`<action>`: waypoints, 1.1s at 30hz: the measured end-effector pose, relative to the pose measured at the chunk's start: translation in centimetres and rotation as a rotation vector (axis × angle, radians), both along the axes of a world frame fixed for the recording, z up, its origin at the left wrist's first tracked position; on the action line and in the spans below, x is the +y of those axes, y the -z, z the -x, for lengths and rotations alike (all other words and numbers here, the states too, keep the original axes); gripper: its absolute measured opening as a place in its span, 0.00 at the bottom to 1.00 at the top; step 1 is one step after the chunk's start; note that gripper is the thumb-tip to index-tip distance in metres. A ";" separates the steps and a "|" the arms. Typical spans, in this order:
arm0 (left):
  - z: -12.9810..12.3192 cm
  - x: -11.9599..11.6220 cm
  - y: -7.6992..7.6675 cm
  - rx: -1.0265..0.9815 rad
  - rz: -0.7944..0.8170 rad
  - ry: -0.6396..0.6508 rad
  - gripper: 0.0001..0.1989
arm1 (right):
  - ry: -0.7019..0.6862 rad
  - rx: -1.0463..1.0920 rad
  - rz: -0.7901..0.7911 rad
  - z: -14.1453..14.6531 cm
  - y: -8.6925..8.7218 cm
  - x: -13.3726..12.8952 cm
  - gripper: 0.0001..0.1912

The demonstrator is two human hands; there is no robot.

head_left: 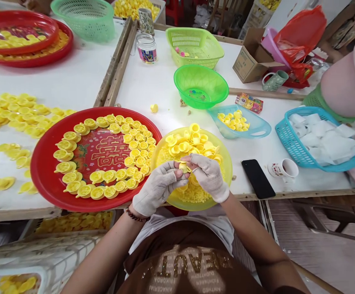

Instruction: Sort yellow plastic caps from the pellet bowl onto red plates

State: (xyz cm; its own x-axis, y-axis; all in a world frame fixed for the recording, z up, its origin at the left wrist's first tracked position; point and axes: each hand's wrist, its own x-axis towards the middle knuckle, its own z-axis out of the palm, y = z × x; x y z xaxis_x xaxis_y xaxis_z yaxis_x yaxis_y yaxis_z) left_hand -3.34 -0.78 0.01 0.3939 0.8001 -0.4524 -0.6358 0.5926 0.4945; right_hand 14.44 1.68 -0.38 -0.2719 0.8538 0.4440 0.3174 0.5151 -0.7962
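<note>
My left hand (162,185), in a white glove with bare fingertips, pinches a small yellow plastic piece (184,166). Gloved the same way, my right hand (208,173) closes its fingertips on the other side of that piece. Both hands hover over a yellow bowl (228,163) that holds tiny yellow parts (192,196) and larger yellow cups (192,141). To the left, a red tray (47,163) carries rings of round yellow plastic pieces (98,192) around its printed middle. The exact shape of the held piece is partly covered by my fingers.
Behind the bowl stand a green bowl (200,104), a green basket (218,59) and a blue scoop-shaped tray (263,130). A black phone (258,178), a cup (289,169) and a blue basket (290,145) are at the right. Yellow pieces (15,110) lie loose at the left.
</note>
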 end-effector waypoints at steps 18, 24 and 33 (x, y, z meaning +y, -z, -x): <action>-0.9 -1.4 -0.6 0.206 -0.187 -0.193 0.17 | -0.043 -0.216 -0.206 -0.6 -1.5 -1.9 0.27; -1.2 -1.8 -1.0 0.414 -0.404 -0.297 0.22 | 0.061 -0.168 -0.193 0.2 -1.8 -3.0 0.21; -0.6 -2.7 -0.8 0.610 -0.732 -0.294 0.11 | -0.028 -0.195 -0.274 0.3 -2.5 -3.5 0.23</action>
State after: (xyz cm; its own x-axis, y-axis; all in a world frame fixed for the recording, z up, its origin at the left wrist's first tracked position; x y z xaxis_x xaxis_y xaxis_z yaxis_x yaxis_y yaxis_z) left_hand -2.70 -3.44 0.85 -0.0004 0.9913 0.1319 -0.2236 -0.1286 0.9662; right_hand 14.17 -1.84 2.16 -0.3955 0.7009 0.5936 0.4327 0.7122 -0.5527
